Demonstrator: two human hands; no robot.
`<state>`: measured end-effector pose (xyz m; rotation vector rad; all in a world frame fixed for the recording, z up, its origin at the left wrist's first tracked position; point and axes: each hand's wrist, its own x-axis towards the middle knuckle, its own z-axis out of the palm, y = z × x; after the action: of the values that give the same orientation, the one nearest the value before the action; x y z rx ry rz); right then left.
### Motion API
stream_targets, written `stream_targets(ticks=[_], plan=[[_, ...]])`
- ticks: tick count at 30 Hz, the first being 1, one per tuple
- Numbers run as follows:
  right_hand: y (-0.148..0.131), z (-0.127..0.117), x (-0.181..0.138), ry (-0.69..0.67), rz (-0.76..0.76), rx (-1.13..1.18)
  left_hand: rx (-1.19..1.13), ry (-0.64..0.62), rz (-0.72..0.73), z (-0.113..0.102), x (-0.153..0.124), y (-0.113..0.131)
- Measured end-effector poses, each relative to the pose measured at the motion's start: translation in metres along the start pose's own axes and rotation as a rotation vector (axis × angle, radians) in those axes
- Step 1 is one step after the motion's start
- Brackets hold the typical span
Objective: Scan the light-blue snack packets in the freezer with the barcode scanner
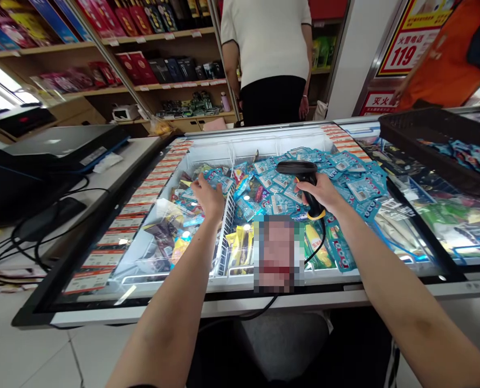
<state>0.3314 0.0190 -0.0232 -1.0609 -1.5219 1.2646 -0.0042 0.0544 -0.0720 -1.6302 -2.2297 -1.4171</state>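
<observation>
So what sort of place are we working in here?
Most likely a small shop: a chest freezer full of blue ice-cream packets, shelves of boxed goods behind, and a barcode scanner in the right hand.

A closed laptop (57,141) lies left of the freezer, a black basket (434,134) on its right lid, shelves (151,59) behind

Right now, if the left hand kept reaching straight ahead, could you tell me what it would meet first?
Probably the blue packets heaped in the freezer; the left hand already hovers just above them, though depth is unclear.
</observation>
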Motion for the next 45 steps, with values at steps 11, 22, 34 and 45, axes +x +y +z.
stream_targets(ticks=[11, 22, 34, 45], plan=[[-0.002, 0.0, 0.004, 0.01, 0.022, -0.036, -0.049, -0.094, 0.218, 0.004, -0.006, 0.024], [-0.001, -0.002, 0.003, 0.051, 0.011, -0.027, -0.354, -0.551, 0.204, 0.058, -0.02, 0.095], [-0.001, -0.001, 0.005, 0.051, 0.007, -0.031, -0.695, -0.481, -0.036, 0.078, -0.013, 0.073], [0.001, 0.001, 0.004, 0.031, -0.049, -0.197, -1.074, -0.361, -0.117, 0.057, -0.02, 0.058]])
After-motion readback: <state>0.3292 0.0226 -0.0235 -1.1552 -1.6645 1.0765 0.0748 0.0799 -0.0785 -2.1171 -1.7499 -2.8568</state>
